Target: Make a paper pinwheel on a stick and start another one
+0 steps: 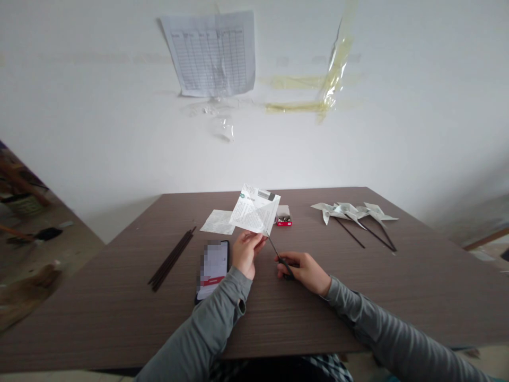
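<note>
My left hand (245, 253) pinches the lower edge of a printed paper square (255, 209), which is held up above the table and has diagonal crease lines. In my right hand (304, 269) is a pair of scissors (284, 261) with dark handles. The blades point up and left and meet the paper's bottom corner. Whether they have cut into it is too small to tell. Behind the left hand another piece of printed paper (218, 222) lies flat. A small red and white box (283, 217) with its top open stands just right of the held paper, with small shiny pieces inside.
Several dark thin sticks (172, 260) lie on the left of the brown table (119, 302). A phone (213, 268) rests beside my left forearm. Paper pinwheels (352, 211) on dark sticks lie at the right. A white wall (131, 143) with a taped sheet (210, 55) rises behind.
</note>
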A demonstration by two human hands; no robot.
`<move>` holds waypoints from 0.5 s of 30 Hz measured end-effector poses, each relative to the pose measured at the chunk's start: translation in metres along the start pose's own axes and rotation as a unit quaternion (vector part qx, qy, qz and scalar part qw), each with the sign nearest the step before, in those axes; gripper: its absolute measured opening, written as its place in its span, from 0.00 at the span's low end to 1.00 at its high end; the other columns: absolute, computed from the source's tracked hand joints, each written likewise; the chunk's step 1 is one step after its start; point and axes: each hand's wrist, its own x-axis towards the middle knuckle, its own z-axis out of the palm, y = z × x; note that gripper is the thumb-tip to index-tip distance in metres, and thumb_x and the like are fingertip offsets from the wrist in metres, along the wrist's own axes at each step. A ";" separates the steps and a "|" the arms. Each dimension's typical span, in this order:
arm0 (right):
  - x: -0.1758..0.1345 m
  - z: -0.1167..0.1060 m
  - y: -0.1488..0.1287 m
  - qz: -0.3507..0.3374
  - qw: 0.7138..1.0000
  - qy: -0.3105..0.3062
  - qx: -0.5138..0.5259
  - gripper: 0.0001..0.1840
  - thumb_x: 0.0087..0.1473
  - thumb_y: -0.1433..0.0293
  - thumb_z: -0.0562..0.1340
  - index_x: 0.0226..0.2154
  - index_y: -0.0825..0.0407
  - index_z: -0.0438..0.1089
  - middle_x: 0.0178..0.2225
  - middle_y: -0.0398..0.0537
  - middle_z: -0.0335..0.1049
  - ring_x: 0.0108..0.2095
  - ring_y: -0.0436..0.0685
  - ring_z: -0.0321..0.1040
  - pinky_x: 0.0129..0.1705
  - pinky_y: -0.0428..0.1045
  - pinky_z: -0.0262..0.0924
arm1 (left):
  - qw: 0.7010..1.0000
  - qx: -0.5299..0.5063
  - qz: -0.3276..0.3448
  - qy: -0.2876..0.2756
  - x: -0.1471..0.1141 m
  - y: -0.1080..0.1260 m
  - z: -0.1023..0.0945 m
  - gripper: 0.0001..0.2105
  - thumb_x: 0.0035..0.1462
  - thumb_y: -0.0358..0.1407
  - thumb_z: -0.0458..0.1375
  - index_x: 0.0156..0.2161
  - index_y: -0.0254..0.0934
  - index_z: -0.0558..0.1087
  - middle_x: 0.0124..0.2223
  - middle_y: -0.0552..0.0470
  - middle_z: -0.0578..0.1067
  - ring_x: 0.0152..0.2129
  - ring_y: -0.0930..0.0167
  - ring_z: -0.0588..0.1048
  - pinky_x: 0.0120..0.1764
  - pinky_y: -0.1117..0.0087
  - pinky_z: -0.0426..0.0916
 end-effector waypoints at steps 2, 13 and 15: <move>0.000 0.000 0.001 0.002 1.000 -0.001 -0.002 0.32 0.57 0.35 0.81 0.44 0.44 0.91 0.33 0.55 0.90 0.37 0.74 0.87 0.47 0.66 0.85 | 1.000 0.000 0.000 0.001 0.000 0.000 0.000 0.15 0.60 0.22 0.83 0.36 0.38 0.83 0.38 0.52 0.91 0.38 0.65 0.92 0.52 0.64 0.86; 0.001 0.000 0.002 0.011 1.000 -0.008 -0.013 0.30 0.57 0.36 0.80 0.44 0.42 0.90 0.34 0.55 0.91 0.38 0.74 0.88 0.49 0.66 0.85 | 1.000 0.005 0.002 -0.006 0.000 0.000 -0.001 0.16 0.57 0.23 0.85 0.37 0.40 0.83 0.37 0.54 0.91 0.38 0.66 0.92 0.50 0.66 0.87; 0.001 0.000 0.003 0.009 1.000 -0.009 -0.016 0.29 0.58 0.37 0.79 0.45 0.43 0.89 0.34 0.55 0.91 0.38 0.73 0.87 0.49 0.65 0.85 | 1.000 0.005 0.001 -0.006 0.000 0.000 -0.001 0.16 0.57 0.23 0.85 0.37 0.40 0.83 0.37 0.53 0.91 0.38 0.66 0.92 0.50 0.66 0.87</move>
